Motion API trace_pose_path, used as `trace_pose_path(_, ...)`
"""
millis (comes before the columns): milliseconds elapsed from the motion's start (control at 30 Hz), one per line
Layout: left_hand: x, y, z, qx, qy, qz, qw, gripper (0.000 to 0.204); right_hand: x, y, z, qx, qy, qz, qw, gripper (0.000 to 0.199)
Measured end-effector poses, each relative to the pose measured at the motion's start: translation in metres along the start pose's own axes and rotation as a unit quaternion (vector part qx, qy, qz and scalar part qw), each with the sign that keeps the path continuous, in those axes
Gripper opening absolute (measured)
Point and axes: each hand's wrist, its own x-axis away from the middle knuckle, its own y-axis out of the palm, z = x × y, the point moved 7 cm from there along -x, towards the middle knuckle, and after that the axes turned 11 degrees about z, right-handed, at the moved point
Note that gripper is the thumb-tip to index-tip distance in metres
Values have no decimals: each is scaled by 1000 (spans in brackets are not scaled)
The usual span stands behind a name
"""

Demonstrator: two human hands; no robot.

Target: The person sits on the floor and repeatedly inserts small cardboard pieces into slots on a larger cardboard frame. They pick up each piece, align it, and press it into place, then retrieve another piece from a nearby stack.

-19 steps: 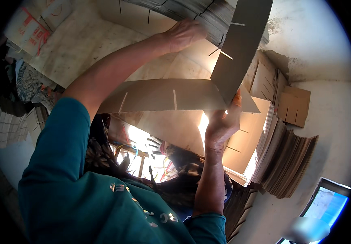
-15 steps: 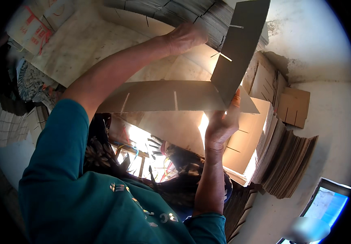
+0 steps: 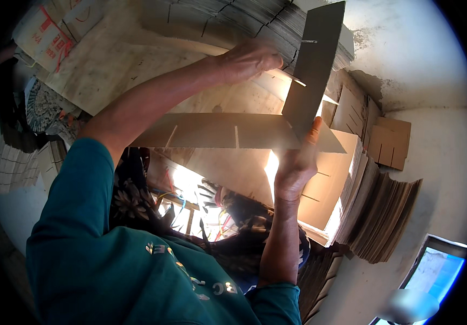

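My right hand (image 3: 297, 168) is closed around the corner where two slotted cardboard strips cross, its thumb up along the edge. One strip (image 3: 212, 130) runs left from there, with narrow slots in its lower edge. The other strip (image 3: 315, 59) stretches away toward the back right. Farther off, my left hand (image 3: 252, 60) is closed, slightly blurred, on a third cardboard strip (image 3: 190, 46), whose right end meets a slot in the strip reaching back. My left fingers partly hide that strip.
Beneath the strips lies a pale board surface (image 3: 114, 65). Stacked grey cardboard (image 3: 233, 19) sits at the back. More cardboard sheets (image 3: 380, 211) are stacked on the right by the wall. A printed carton (image 3: 44, 38) stands far left. Colored cables show below near my lap.
My left hand has shifted slightly right and down, its fingers now nearer the strip reaching back. That strip's top has swung a little left. My right hand keeps its hold.
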Motion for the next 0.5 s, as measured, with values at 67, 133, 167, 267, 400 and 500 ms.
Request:
trace_pose_path(67, -3, -6, 7, 6, 15, 3, 1000, 14, 3, 3, 4, -9, 25, -20, 999, 74)
trace_pose_path(133, -7, -15, 19, 22, 21, 10, 999, 14, 6, 6, 9, -23, 57, -41, 997, 76)
trace_pose_path(167, -9, -20, 26, 29, 24, 14, 999, 15, 5, 5, 5, -22, 46, -41, 998, 75)
trace_pose_path(267, -11, -34, 45, 93, 38, 34, 994, 13, 4, 6, 0, -11, 20, -40, 999, 73)
trace_pose_path(400, -12, -49, 61, 126, -6, 27, 992, 13, 10, 5, 6, -13, -10, -15, 1000, 69)
trace_pose_path(500, -23, -54, 36, 249, -276, -123, 920, 23, 17, -6, 4, 11, -18, 9, 1000, 68)
